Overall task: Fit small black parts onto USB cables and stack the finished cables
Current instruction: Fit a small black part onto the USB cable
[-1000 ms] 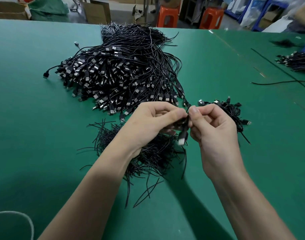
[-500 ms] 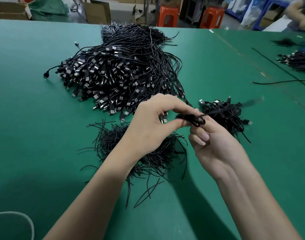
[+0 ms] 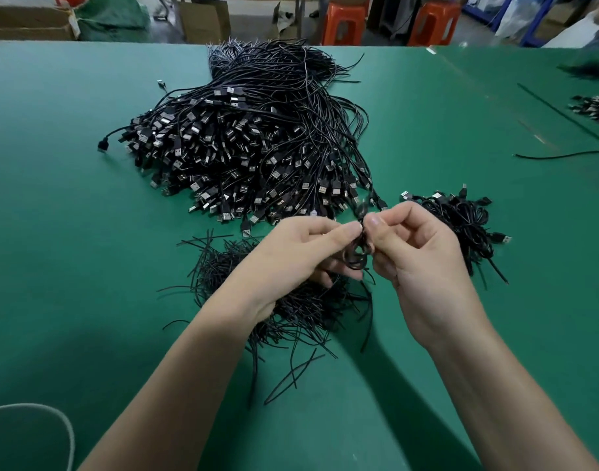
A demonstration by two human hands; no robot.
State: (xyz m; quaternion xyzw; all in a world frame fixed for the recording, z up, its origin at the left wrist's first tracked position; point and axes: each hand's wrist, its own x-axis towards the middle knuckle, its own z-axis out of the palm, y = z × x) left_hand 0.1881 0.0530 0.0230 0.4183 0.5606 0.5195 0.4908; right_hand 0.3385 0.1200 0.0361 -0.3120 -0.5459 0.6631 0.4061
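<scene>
At the near edge of the green counter [image 3: 70,232] a loop of white cord [image 3: 58,414] is seen. Beyond it, a heap of short black strands [image 3: 223,270], taken to be the small black parts, is spread on the counter, partly hidden under the hands. Both forearms are stretched forward, and the hands are raised above this heap and brought together. A coiled cable [image 3: 357,254] is pinched from either side: a narrow thumb-and-forefinger grip is kept on it by the left hand [image 3: 301,246] and by the right hand [image 3: 417,253], with the remaining fingers curled. Whether a part is already fitted cannot be told.

Just right of the hands, a small stack of finished cables [image 3: 461,222] has been laid down. Farther back, a far larger pile of USB cables [image 3: 250,147] remains, so most of the work is judged undone. Orange stools [image 3: 345,18] stand behind the counter.
</scene>
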